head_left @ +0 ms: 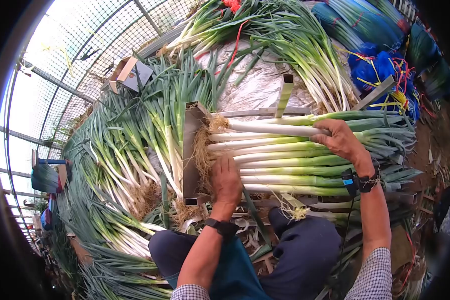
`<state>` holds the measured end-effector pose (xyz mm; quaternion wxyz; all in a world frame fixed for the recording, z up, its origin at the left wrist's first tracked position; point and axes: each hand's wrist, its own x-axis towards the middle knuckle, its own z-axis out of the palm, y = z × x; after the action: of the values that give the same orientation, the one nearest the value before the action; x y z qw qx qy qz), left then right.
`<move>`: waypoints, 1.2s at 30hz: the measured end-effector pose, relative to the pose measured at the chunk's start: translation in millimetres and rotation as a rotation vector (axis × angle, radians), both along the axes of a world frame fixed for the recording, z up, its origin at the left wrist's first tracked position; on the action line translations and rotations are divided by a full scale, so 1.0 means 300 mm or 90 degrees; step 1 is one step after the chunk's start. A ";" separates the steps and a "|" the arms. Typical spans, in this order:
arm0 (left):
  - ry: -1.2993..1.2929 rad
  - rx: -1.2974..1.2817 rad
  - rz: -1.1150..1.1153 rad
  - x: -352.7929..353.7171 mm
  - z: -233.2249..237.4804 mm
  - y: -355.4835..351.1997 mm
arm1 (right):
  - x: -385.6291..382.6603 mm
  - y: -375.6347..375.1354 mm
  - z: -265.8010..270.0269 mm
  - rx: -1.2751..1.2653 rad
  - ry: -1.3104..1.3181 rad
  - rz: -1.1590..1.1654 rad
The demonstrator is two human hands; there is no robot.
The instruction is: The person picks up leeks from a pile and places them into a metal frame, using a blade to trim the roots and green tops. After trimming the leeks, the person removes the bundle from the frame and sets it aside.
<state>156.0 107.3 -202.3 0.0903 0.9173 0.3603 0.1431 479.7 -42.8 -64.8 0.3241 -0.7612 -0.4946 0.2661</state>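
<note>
Several leeks (285,162) lie side by side in a metal frame (191,150), their roots against its upright plate at the left. My right hand (339,140) is closed around the stalk of a thick leek (270,128) on the far side of the row. That leek's roots point left, and its green leaves run off to the right. My left hand (226,181) rests on the white stalks near the root end, fingers pressed together; whether it grips a stalk cannot be made out.
Loose leeks (130,145) are heaped at the left, with more (315,60) at the back. A cardboard box (130,72) stands back left. Blue-wrapped bundles (367,25) and a blue net bag (380,75) lie back right. Metal bars (284,95) stick up behind the row.
</note>
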 end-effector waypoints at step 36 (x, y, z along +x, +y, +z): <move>-0.798 -1.127 0.517 -0.258 0.044 -0.274 | -0.459 0.545 -0.485 0.077 -0.187 0.309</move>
<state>78.5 25.2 -189.2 0.8113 0.1180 0.4944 0.2888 342.1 120.5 -210.2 0.2208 -0.6305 -0.7187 0.1926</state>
